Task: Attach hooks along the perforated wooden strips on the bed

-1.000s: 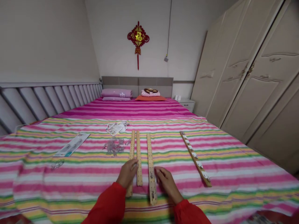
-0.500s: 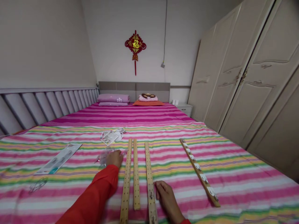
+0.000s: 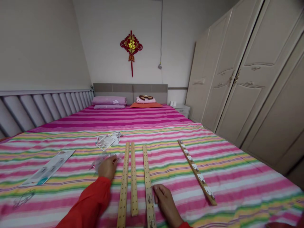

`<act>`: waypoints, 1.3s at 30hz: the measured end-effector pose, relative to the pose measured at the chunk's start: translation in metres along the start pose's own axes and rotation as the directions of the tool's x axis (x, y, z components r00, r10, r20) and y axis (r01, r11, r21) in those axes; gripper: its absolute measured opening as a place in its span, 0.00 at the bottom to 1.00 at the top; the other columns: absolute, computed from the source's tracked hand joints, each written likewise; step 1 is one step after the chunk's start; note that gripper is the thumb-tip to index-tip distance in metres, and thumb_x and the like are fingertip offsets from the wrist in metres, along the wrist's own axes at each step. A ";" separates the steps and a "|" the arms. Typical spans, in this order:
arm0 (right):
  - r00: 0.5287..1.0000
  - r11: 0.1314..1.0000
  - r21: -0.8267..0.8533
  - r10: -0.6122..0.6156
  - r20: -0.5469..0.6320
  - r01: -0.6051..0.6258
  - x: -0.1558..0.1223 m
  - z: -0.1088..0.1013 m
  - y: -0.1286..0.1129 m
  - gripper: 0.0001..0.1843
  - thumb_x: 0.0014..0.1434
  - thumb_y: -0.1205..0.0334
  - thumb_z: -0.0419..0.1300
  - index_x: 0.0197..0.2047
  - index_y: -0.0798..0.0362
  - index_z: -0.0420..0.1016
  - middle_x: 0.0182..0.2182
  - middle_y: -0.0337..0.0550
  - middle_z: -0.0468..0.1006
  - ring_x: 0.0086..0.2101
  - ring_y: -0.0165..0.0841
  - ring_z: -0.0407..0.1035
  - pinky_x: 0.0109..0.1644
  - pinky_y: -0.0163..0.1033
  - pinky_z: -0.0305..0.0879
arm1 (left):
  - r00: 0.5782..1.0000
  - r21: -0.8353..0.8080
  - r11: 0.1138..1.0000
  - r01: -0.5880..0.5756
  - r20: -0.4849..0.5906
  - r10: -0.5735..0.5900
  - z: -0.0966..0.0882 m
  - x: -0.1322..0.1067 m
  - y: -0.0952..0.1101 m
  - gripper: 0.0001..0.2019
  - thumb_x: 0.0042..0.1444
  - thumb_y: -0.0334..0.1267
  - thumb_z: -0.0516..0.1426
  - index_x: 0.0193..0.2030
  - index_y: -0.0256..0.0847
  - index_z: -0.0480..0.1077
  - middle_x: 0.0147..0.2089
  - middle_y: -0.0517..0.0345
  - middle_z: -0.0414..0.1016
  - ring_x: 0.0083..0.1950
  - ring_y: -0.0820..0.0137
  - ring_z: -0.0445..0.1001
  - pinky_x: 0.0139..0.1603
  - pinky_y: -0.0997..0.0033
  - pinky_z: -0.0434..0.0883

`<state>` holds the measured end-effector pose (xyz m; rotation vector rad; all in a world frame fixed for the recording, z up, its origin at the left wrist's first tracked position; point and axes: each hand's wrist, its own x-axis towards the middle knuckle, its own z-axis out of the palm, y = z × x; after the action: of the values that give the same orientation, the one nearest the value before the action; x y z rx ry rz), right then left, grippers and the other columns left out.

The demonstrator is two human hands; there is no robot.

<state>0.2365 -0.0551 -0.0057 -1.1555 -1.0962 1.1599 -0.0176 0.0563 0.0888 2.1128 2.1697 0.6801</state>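
Note:
My left hand (image 3: 107, 167), in a red sleeve, lies over a crinkled clear plastic bag (image 3: 97, 162). Its fingers are pinched together; what is between them is too small to make out. My right hand (image 3: 165, 199) rests with curled fingers against the right edge of a drilled wooden strip (image 3: 147, 179), and whatever it may hold is hidden. Small metal fittings (image 3: 149, 199) sit on the near part of that strip. To its left, two more drilled wooden strips lie lengthwise: a short one (image 3: 134, 183) and a longer one (image 3: 123, 186).
A wooden strip with several white-backed metal pieces (image 3: 195, 167) lies to the right. Paper cards (image 3: 108, 141) are beyond the bag. A flat clear package (image 3: 51, 167) and thin wire-like loops (image 3: 24, 198) lie at left. The striped bed ends at wardrobes (image 3: 251, 95).
The view has turned slightly right, so everything sits further left. My left hand has shifted slightly over the plastic bag. My right hand stays beside the wooden strip.

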 end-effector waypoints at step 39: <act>0.997 0.946 0.318 0.077 -0.012 -0.069 -0.061 0.019 -0.052 0.22 0.44 0.44 0.67 0.26 0.54 0.69 0.08 0.28 0.62 0.10 0.22 0.51 0.15 0.28 0.46 | 0.946 -0.481 0.818 -0.316 -0.226 0.233 0.015 -0.177 0.102 0.08 0.58 0.39 0.52 0.36 0.44 0.71 0.34 0.56 0.74 0.37 0.69 0.74 0.38 0.70 0.72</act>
<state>0.2171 -0.1166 0.0461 -0.9605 -0.8165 1.3220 0.0961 -0.1112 0.0611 2.1300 1.4946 1.3201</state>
